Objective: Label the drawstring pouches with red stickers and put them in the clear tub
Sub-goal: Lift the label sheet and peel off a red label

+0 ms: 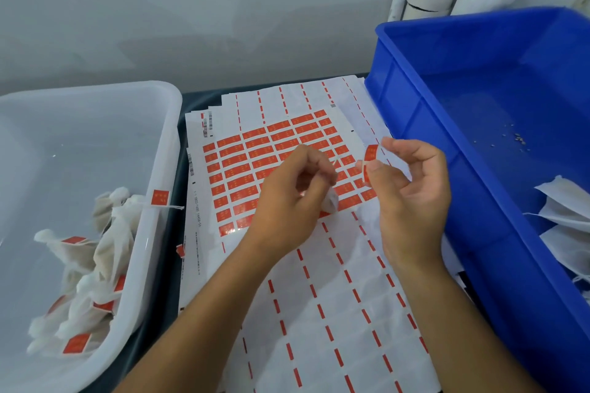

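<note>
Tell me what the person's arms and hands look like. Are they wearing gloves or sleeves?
No gloves and no sleeves show. The left hand and the right hand are both bare, and both forearms are bare all the way to the bottom edge of the picture. No rings, watch or bracelets can be seen.

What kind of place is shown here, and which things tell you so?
Probably a small packing or labelling workstation. Sticker sheets of red labels cover the table, a clear tub holds labelled drawstring pouches, and a blue crate holds unlabelled ones.
</note>
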A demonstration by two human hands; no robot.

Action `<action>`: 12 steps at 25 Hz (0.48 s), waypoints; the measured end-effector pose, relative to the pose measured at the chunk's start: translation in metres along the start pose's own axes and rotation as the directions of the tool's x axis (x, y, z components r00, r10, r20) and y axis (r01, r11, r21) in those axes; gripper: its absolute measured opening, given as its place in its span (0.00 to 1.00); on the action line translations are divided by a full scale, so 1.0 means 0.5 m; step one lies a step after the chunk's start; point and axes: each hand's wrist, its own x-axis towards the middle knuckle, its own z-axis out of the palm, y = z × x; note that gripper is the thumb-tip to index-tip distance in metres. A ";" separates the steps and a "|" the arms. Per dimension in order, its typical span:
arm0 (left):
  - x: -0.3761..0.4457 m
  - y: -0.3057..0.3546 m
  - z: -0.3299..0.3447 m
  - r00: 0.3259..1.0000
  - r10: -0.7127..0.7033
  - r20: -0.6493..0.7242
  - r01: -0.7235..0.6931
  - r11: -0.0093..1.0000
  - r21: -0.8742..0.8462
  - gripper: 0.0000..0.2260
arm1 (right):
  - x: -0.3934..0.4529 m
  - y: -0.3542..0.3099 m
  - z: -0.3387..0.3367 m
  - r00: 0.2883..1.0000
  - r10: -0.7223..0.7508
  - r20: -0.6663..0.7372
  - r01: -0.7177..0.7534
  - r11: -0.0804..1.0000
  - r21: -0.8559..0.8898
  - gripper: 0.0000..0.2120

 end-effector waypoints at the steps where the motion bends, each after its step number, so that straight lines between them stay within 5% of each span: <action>1: -0.011 -0.005 -0.012 1.000 -0.023 0.008 0.023 0.999 -0.030 0.11 | -0.003 -0.002 0.001 0.999 0.019 0.045 -0.019 1.000 -0.012 0.13; 6: -0.066 -0.022 -0.052 0.972 -0.237 0.008 0.231 0.939 -0.257 0.09 | -0.016 -0.008 0.009 0.968 0.068 0.242 -0.042 0.993 -0.110 0.12; 12: -0.088 -0.035 -0.063 0.976 -0.213 0.050 0.219 0.957 -0.190 0.16 | -0.032 0.002 0.014 0.921 0.079 0.381 0.000 0.979 -0.202 0.10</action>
